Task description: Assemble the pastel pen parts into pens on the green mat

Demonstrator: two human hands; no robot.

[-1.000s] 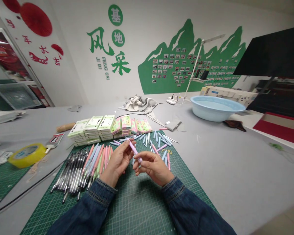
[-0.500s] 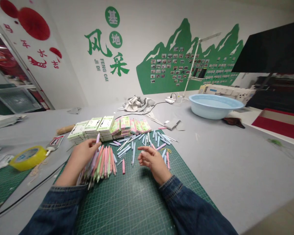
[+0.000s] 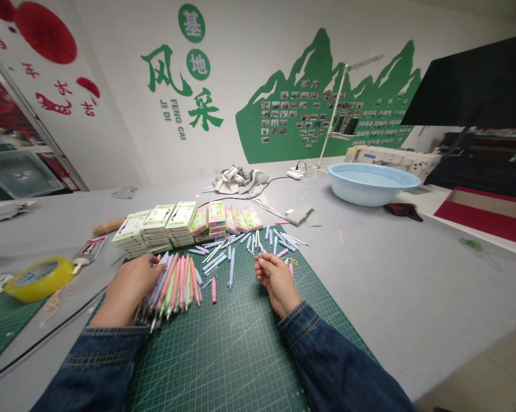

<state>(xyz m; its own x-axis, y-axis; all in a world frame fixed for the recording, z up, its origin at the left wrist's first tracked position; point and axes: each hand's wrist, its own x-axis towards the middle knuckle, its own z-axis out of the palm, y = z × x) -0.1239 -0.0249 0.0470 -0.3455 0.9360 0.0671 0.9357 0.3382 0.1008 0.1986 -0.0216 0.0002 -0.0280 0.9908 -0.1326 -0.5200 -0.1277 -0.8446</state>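
Green lettering [image 3: 205,110] on the wall [image 3: 124,68] beyond the counter's [image 3: 369,286] far edge
It reads 基地风采, "JI DI FENG CAI"; red characters [image 3: 62,87] leftward include 年, 吉; the stacked boxes' [image 3: 181,216] fine print is too small.

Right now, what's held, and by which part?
The left hand is at the coloured pens' far ends; whether it grips one cannot be told. The right hand shows nothing held.

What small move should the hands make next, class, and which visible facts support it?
Perhaps the left hand should ease off the pastel pens: its fingers are at their left edge, and they already lie bunched side by side. The right hand is beside loose pen parts; whether it pinches one is unclear.
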